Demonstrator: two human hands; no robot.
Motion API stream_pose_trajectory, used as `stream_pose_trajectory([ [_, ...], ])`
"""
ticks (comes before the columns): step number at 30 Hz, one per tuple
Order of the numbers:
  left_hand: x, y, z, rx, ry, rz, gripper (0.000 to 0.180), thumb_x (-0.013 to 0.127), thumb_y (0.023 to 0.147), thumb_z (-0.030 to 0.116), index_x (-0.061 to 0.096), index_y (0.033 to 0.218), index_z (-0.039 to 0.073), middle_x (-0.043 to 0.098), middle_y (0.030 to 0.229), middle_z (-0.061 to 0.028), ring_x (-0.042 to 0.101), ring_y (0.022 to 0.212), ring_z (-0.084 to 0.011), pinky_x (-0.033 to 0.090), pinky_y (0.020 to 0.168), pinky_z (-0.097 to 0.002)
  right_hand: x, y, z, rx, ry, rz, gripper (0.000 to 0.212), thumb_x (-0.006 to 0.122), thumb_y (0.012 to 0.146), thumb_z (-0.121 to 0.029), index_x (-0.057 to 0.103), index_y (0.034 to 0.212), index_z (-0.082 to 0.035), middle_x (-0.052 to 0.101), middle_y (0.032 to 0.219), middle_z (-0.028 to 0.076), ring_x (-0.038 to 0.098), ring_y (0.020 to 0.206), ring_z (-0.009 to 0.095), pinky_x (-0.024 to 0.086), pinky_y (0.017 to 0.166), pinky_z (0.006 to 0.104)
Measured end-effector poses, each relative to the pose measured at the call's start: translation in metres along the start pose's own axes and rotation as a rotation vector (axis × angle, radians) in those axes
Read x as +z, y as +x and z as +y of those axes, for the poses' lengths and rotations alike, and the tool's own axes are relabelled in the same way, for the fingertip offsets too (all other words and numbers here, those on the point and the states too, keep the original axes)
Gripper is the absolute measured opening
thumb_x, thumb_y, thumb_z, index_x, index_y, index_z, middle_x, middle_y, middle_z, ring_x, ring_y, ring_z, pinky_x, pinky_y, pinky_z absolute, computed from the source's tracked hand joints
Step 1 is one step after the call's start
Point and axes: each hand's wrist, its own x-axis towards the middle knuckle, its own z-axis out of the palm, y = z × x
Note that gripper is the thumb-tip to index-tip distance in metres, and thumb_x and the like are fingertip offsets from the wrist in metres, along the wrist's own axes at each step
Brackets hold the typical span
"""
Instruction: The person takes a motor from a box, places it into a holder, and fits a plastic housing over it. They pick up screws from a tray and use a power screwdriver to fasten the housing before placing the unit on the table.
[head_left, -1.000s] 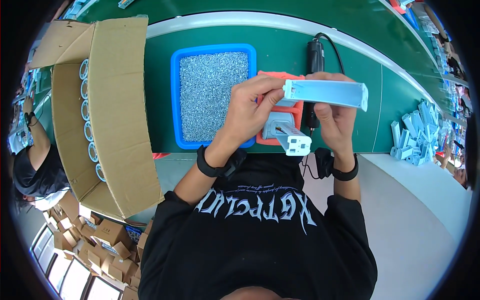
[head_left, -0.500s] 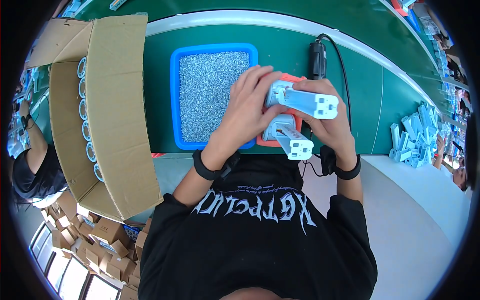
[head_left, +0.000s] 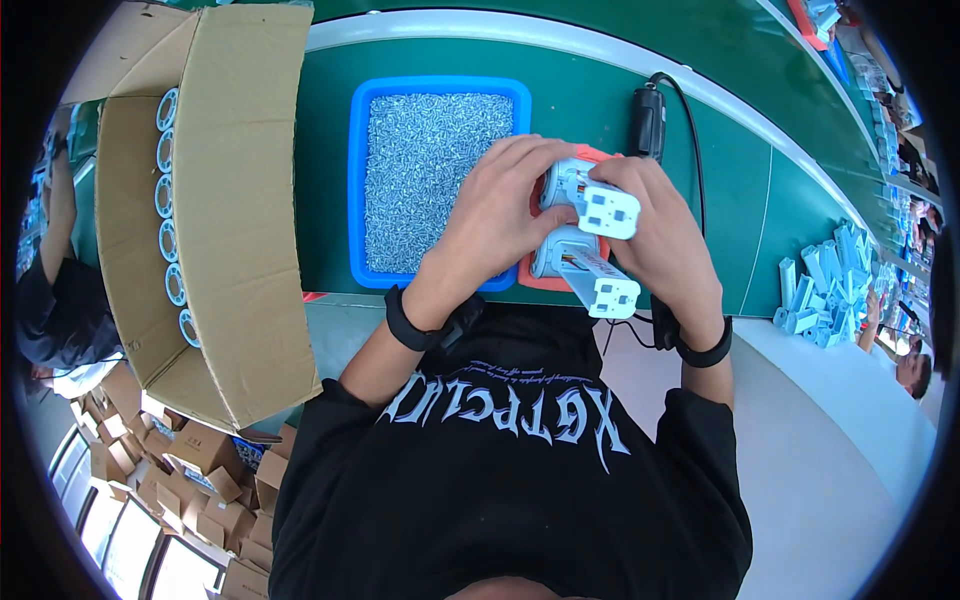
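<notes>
Two white plastic housings sit at an orange-red fixture (head_left: 545,283), each with a round base and an arm ending in a block with square holes. My left hand (head_left: 495,205) is closed around the round base of the far housing (head_left: 610,210). On the other side, my right hand (head_left: 665,230) grips this housing's arm near the end block. The near housing (head_left: 612,297) rests tilted toward me, and thin coloured wires show in its base. My left thumb lies between the two bases. Fingertips behind the far housing are partly hidden.
Left of my hands stands a blue tray (head_left: 357,200) full of small metal screws. A cardboard box (head_left: 240,200) holds several white rings (head_left: 168,240). Beyond my right hand lies a black corded hand tool (head_left: 647,120). White parts (head_left: 825,285) are heaped at the right; other people work nearby.
The far housing's end block has swung left and now faces me more. My right hand has shifted its fingers over the arm. The whole view has moved slightly.
</notes>
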Motion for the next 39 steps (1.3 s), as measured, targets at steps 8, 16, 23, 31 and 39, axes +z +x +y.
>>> stream_pose_trajectory([
  [8,0.014,-0.010,-0.014,-0.023,-0.110,0.089,0.056,0.077,0.064,0.013,0.058,0.116,0.007,0.057,0.119,-0.0123,0.049,0.115,-0.0325,0.038,0.100,-0.0415,-0.001,0.011,-0.008,-0.018,-0.020,0.018,0.033,0.066,0.074,-0.005,0.051,0.103,-0.001,0.056,0.087,0.013,0.053,0.083,0.031,0.046,0.072,0.0390],
  [16,0.022,-0.013,-0.018,-0.069,-0.131,0.132,0.054,0.077,0.065,0.012,0.057,0.114,0.002,0.056,0.119,-0.0143,0.048,0.116,-0.0346,0.036,0.100,-0.0430,0.000,0.015,-0.014,0.053,-0.081,-0.057,0.035,0.071,0.071,-0.006,0.057,0.104,-0.003,0.060,0.088,0.012,0.058,0.082,0.032,0.048,0.071,0.0380],
  [23,0.017,-0.007,-0.009,-0.053,-0.133,0.098,0.057,0.079,0.066,0.013,0.058,0.119,0.009,0.057,0.116,-0.0127,0.046,0.119,-0.0328,0.036,0.103,-0.0414,0.013,0.002,0.011,0.140,0.195,0.032,0.032,0.071,0.074,-0.007,0.057,0.103,-0.003,0.062,0.090,0.011,0.061,0.086,0.028,0.050,0.072,0.0348],
  [31,-0.035,-0.028,-0.009,-0.056,0.148,0.167,0.042,0.075,0.071,0.013,0.062,0.111,0.009,0.057,0.091,-0.0084,0.055,0.094,-0.0278,0.045,0.081,-0.0376,0.000,-0.022,0.048,0.667,-0.025,0.240,0.045,0.071,0.077,-0.011,0.049,0.115,0.000,0.062,0.100,0.013,0.062,0.089,0.019,0.051,0.069,0.0309],
  [39,-0.046,-0.054,-0.009,-0.311,0.332,-0.171,0.011,0.069,0.076,0.013,0.063,0.084,0.010,0.057,0.078,-0.0094,0.060,0.069,-0.0304,0.047,0.062,-0.0411,-0.012,-0.042,0.082,0.772,0.621,0.111,0.050,0.066,0.075,-0.009,0.045,0.119,0.002,0.057,0.090,0.009,0.058,0.076,0.018,0.052,0.070,0.0299],
])
